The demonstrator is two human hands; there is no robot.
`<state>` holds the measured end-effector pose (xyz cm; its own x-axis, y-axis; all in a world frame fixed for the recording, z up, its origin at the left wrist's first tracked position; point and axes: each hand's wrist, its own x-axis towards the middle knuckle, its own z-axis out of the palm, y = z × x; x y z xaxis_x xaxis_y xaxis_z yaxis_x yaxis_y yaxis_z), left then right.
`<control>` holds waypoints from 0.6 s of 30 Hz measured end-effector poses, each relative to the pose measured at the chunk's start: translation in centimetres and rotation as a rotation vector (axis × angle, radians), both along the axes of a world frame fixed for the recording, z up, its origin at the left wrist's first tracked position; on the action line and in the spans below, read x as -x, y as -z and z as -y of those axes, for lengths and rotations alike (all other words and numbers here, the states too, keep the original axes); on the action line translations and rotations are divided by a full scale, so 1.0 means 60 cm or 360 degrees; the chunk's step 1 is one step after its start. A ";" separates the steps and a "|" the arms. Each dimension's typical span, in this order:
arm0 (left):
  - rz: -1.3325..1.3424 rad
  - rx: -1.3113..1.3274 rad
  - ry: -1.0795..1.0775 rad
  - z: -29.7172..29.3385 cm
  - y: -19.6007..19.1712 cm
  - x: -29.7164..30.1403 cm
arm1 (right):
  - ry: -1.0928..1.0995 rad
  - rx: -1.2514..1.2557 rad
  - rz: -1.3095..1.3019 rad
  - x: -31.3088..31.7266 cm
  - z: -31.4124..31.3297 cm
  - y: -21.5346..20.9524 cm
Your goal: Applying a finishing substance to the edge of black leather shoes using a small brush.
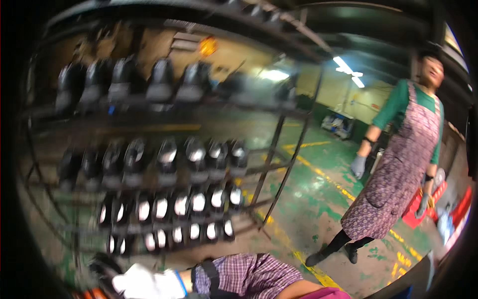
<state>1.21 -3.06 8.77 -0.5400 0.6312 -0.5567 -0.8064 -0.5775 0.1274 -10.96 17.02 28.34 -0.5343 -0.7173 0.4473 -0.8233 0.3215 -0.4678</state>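
My right hand (147, 283), in a white glove with a blue cuff edge, is low in the head view. Its forearm comes in from the lower right in a plaid sleeve cover (244, 274) with a dark band near the wrist. At the fingers is a dark, glossy shoe (105, 269), which the hand appears to grip; blur hides the exact hold. My left hand is not visible. Just beyond stands a dark metal rack (264, 169) with several rows of black shoes (167, 157), some showing pale insides or soles.
To the right, a person (398, 164) in a green top, patterned apron and grey gloves stands on the green floor (318, 199) with yellow lines. A red container (418, 209) is beside them. Something orange (94, 293) lies at the bottom left edge. Equipment (338, 124) stands farther back.
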 end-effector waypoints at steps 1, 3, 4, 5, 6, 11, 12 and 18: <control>0.0071 -0.0052 -0.0070 -0.004 0.006 -0.018 | 0.0123 0.0236 0.0337 -0.013 0.004 0.049; 0.0185 -0.0231 -0.0284 -0.006 0.018 -0.050 | 0.0099 0.0236 -0.0087 -0.048 0.003 0.124; 0.0212 -0.0355 -0.0363 -0.023 0.024 -0.037 | 0.0209 0.0195 0.0121 -0.062 0.001 0.155; 0.0330 -0.0534 -0.0450 -0.021 0.035 -0.054 | 0.0303 0.0126 0.0318 -0.092 0.005 0.181; 0.0626 -0.0920 -0.0612 -0.018 0.056 -0.050 | 0.0255 0.0060 0.0356 -0.105 0.001 0.194; -0.0035 -0.0179 -0.0643 -0.026 0.108 -0.122 | 0.0099 -0.0175 0.0234 -0.245 0.033 0.281; -0.0212 0.0051 -0.0667 -0.029 0.061 -0.122 | 0.0122 -0.0002 0.0251 -0.260 0.046 0.293; -0.0575 0.0102 -0.0914 0.067 0.007 -0.105 | -0.0495 0.0397 0.0885 -0.209 0.045 0.244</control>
